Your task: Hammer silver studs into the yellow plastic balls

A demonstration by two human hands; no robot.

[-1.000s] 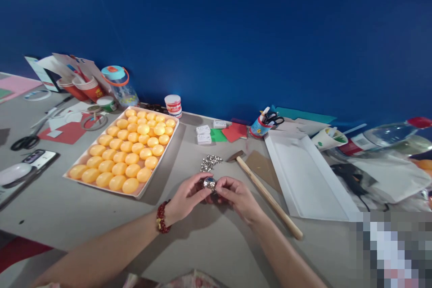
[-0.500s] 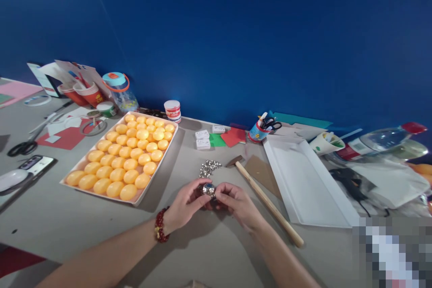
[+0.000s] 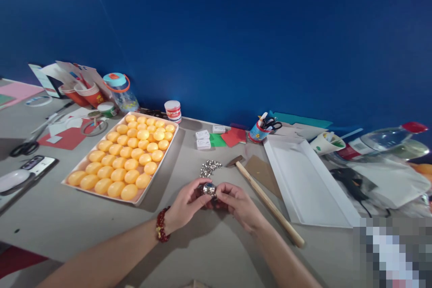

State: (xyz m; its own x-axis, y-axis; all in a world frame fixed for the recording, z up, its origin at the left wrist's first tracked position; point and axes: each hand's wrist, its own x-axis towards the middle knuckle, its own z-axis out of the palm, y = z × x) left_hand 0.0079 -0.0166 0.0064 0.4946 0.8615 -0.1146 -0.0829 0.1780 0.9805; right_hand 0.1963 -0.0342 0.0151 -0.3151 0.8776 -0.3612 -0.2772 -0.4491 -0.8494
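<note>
A shiny silver metal ball (image 3: 209, 189) sits between my two hands above the table. My left hand (image 3: 187, 203) is closed round its left side, with the thumb in front. At the right side of the ball, the thumb and fingertips of my right hand (image 3: 236, 200) are pinched together; whatever lies in that pinch is too small to make out. Just beyond the ball is a loose heap of small silver metal pieces (image 3: 209, 168). To the right of the heap rests a wooden-handled hammer (image 3: 270, 204). My fingers hide the underside of the ball.
On the left stands a shallow box (image 3: 143, 198) of orange balls. A white tray (image 3: 312, 189) lies at right, near a plastic bottle (image 3: 381, 141). Small white boxes (image 3: 203, 144), red paper (image 3: 234, 137) and a pen cup (image 3: 258, 132) line the back by the blue wall (image 3: 216, 45).
Almost nothing differs. The whole view has shifted very slightly, and both hands keep the same hold at the ball.
</note>
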